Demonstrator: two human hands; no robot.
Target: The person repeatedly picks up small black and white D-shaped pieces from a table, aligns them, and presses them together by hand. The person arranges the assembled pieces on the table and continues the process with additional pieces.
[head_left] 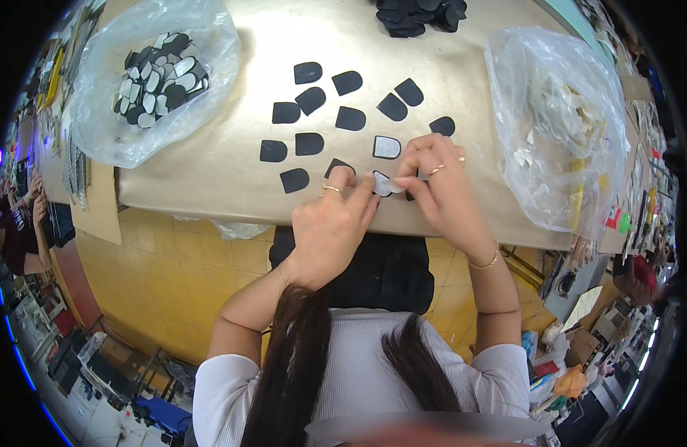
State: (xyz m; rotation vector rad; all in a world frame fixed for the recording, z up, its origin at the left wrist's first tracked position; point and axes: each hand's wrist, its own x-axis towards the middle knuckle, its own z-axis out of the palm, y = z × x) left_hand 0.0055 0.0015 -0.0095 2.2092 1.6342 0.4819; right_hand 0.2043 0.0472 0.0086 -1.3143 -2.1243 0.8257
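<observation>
Near the table's front edge lies a small black arch-shaped patch (386, 194), partly hidden by my fingers. My left hand (322, 229) is closed, its thumb and forefinger gripping the patch at its left side. Between the thumb and forefinger of my right hand (449, 190) is a whitish backing film (393, 185), partly lifted off that patch. Just beyond the fingers sits another patch with a pale grey face (386, 147) turned up. Several plain black patches (351, 118) are spread over the tabletop, some partly covered by my hands.
At the left, a clear plastic bag (213, 71) holds many black and grey patches. Another clear bag (608, 141) with crumpled whitish scraps lies at the right. A pile of black pieces (421, 15) is at the far side of the brown-covered table (209, 190).
</observation>
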